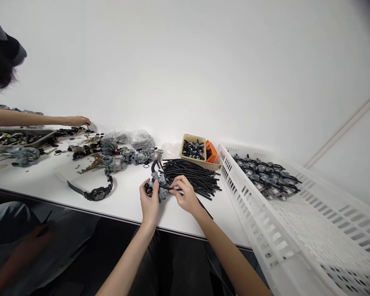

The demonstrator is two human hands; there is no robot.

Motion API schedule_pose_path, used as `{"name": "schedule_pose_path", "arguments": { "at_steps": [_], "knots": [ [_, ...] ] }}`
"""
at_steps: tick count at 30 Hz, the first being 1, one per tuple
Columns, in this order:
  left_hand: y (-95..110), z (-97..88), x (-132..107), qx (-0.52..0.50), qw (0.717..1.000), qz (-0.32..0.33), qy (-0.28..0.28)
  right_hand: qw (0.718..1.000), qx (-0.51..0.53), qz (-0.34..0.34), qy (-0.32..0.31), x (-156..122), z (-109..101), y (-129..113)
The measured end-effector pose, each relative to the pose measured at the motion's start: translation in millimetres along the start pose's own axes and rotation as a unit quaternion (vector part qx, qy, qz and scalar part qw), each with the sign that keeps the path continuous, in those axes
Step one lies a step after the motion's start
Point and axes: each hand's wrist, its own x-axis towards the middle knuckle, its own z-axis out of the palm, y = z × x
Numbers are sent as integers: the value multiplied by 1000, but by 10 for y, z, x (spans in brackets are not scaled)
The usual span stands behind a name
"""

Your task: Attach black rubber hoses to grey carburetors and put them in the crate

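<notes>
At the upper left of the frame, a co-worker's bare arm reaches in, and the hand (77, 121) sits curled at the far edge of the white worktop (126, 209), just past a dark metal tray of mixed small parts (18, 137). Below the tray lies a loose grey metal carburetor (24, 156). Further right, a black wristwatch (97, 193) lies near the front edge, behind it a row of grey carburetors (123, 158) and clear plastic bags of small parts (138, 139).

At centre, the person's left hand (149, 201) is clenched around a grey metal carburetor (158, 185), while the right hand (185, 195) pinches a thin black rubber hose (172, 189) against it. Just beside them spreads a loose pile of black rubber hoses (191, 176), with a beige plastic box of black fittings (193, 148) and an orange basket (211, 152) behind. At the far right, a white perforated plastic crate (259, 209) holds rows of assembled carburetors (265, 176).
</notes>
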Motion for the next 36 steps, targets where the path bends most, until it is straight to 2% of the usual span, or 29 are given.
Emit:
{"name": "schedule_pose_path", "arguments": {
  "at_steps": [2, 5, 8, 11, 17, 22, 27, 32, 36],
  "knots": [
    [4, -1, -3, -10, 1000, -9, -4, 999, 38, 17, -7, -2, 2, -8],
    [-2, -1, -6, 0, 1000, -5, -25, 988, 128, 83, -27, -4, 34, -4],
    [-15, 1, -5, 15, 998, 12, -59, 960, 234, 146, -53, 8, 75, 21],
    [-26, 4, 2, 23, 997, 18, -73, 927, 322, 181, -64, 35, 79, 35],
    [-49, 8, 6, 23, 996, 21, -86, 898, 366, 237, -51, 68, 16, -3],
    [-27, 10, -3, 17, 996, 32, -85, 904, 357, 231, -36, 73, 7, 3],
    [17, 8, -2, -17, 993, 8, -114, 917, 337, 209, -30, 57, 2, 41],
    [10, 19, 32, -99, 986, -46, -128, 947, 285, 145, -21, 33, 5, 78],
    [44, 16, 13, -179, 961, -121, -175, 956, 264, 127, 7, 42, -25, 72]
  ]
}}
